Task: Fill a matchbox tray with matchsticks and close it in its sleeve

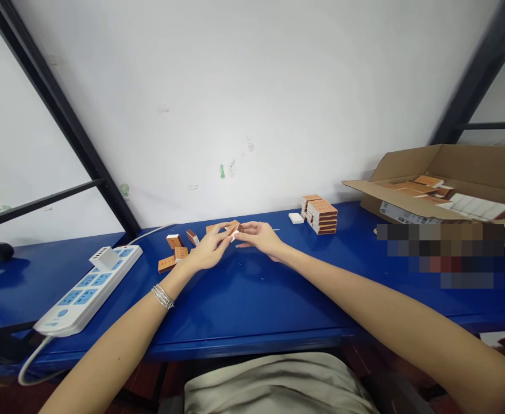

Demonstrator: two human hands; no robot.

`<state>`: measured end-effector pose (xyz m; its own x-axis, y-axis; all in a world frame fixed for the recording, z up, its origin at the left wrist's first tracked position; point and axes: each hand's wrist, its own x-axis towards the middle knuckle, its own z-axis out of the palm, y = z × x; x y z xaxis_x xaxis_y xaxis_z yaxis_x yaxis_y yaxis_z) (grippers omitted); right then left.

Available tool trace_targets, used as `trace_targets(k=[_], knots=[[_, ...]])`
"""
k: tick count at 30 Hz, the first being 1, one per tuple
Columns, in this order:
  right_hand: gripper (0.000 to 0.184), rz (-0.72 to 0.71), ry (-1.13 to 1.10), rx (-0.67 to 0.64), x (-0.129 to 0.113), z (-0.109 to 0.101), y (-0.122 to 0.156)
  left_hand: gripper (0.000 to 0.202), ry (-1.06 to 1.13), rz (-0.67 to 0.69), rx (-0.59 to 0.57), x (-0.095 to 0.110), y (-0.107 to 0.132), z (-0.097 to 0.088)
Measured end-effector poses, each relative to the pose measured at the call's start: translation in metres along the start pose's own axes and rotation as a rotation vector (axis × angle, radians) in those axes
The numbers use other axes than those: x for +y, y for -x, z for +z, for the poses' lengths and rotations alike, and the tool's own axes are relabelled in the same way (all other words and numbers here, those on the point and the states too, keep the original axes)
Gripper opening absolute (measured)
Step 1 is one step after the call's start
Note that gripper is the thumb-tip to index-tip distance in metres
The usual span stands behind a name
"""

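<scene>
Between my two hands is a small orange and white matchbox (236, 231) with a dark brown side, held just above the blue table. My left hand (209, 248) grips it from the left, its fingers closed at the box. From the right, the thumb and fingers of my right hand (261, 239) pinch the same box. More matchboxes (180, 253) lie loosely to the left of my left hand, some flat and some on edge. Just behind my fingers lie other orange boxes (234, 223), partly hidden.
Stacked matchboxes (322, 214) stand at the back right, with a small white tray or box (296, 218) beside them. An open cardboard carton (401, 198) of more boxes sits far right. A white power strip (89, 290) lies left on the blue table (252, 299), its cable trailing off.
</scene>
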<state>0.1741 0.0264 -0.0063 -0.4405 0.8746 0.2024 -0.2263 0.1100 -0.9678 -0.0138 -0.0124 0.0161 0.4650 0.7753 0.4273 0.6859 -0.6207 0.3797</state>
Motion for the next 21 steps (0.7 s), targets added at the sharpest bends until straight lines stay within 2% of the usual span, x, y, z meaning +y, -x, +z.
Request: trace_targets(k=[4,6,9,12,16,19,21], knots=[[0.043,0.014,-0.040,-0.042,0.004,-0.006,-0.003,0.041,0.204,-0.074,-0.022,-0.003,-0.002,0.000],[0.046,-0.017,-0.051,-0.021,0.006,-0.008,-0.006,0.041,0.419,-0.133,-0.027,-0.006,-0.003,0.001],[0.042,-0.073,-0.033,0.039,0.010,-0.009,-0.011,0.035,0.771,-0.194,-0.043,-0.009,-0.003,0.004],[0.042,-0.137,0.020,0.084,0.011,-0.009,-0.014,0.032,0.978,-0.314,-0.015,-0.007,-0.004,0.008],[0.033,-0.348,0.235,0.168,0.013,-0.012,-0.013,0.040,1.095,-0.517,0.087,-0.002,-0.005,0.009],[0.022,-0.573,0.490,0.204,0.013,-0.014,-0.010,0.037,1.097,-0.526,0.219,0.000,-0.006,0.009],[0.017,-0.688,0.635,0.196,0.012,-0.014,-0.007,0.033,1.081,-0.489,0.261,0.001,-0.006,0.010]])
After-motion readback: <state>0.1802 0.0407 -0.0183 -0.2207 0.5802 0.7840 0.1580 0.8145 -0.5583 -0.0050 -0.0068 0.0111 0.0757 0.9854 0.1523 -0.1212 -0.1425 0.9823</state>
